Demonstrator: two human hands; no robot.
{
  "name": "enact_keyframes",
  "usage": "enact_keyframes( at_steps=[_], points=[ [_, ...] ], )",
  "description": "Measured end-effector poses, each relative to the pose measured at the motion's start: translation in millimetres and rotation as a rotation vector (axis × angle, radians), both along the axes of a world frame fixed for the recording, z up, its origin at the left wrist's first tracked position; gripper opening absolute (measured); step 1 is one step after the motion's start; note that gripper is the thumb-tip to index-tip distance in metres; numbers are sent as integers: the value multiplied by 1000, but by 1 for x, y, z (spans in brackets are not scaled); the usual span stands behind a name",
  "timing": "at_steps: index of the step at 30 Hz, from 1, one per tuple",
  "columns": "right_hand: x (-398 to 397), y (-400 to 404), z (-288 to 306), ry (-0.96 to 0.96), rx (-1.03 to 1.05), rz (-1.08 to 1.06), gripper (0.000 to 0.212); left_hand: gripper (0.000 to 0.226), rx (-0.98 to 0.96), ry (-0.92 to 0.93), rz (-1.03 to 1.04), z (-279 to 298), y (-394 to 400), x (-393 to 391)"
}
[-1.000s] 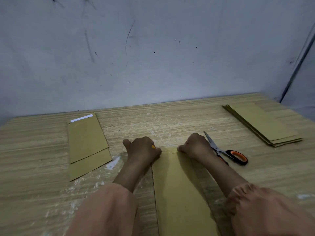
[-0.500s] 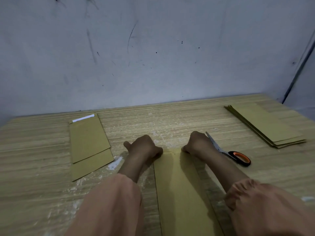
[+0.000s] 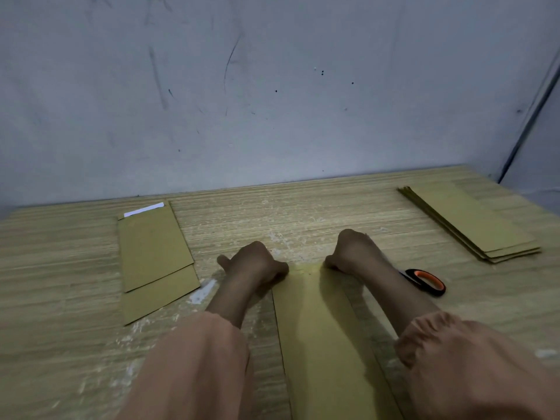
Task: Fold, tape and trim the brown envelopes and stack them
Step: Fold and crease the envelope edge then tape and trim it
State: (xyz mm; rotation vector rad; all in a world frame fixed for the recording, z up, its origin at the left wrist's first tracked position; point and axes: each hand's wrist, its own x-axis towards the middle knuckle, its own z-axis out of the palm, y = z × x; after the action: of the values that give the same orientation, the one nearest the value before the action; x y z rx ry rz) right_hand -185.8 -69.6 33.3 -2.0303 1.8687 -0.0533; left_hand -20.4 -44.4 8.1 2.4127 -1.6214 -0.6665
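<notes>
A long brown envelope [image 3: 321,334] lies lengthwise on the wooden table [image 3: 303,219] right in front of me. My left hand [image 3: 254,265] is curled over the envelope's far left corner. My right hand [image 3: 351,253] is curled over the far right corner. Both hands grip the far end, and their fingertips are hidden underneath. Scissors [image 3: 424,281] with an orange and black handle lie just right of my right wrist, which hides the blades. Two brown envelopes [image 3: 151,253] lie overlapped at the left, the back one showing a white strip [image 3: 144,209].
A stack of several brown envelopes [image 3: 472,225] lies at the back right of the table. A grey scuffed wall [image 3: 272,101] stands right behind the table's far edge. White smears [image 3: 203,291] mark the wood near my left wrist.
Both hands have slid apart along the envelope's far end toward its corners. My right hand now covers the scissor blades that showed before.
</notes>
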Motion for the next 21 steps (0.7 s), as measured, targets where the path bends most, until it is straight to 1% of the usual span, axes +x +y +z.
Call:
enact_keyframes(
  at_steps=[3,5,9,12,14,15,17,18,19,21],
  points=[
    [-1,0,2,15,-42,-37,39,35,-4,-23,11,3,4,-2],
    [-7,0,2,-25,-33,-78,41,35,-7,-12,14,2,4,-2],
    [-16,-2,-6,-143,32,-206,71,35,-21,-11,23,3,6,-4],
    [-17,-10,-10,-124,78,-249,74,33,-29,-8,33,3,9,-5],
    [-16,-15,-11,-115,92,-247,70,32,-27,1,48,2,9,-4],
    [-17,-17,-13,-149,78,-257,66,31,-30,2,52,2,9,-4],
    [-21,-18,-14,-290,45,-290,52,29,-41,8,53,1,11,-4],
    [-22,-17,-15,-385,-1,-296,41,28,-45,13,54,1,11,-5],
    [-21,-12,-14,-478,-52,-285,31,28,-47,13,53,1,11,-5],
    [-10,1,-11,-591,-118,-194,21,27,-48,-3,50,1,11,-5]
  ],
)
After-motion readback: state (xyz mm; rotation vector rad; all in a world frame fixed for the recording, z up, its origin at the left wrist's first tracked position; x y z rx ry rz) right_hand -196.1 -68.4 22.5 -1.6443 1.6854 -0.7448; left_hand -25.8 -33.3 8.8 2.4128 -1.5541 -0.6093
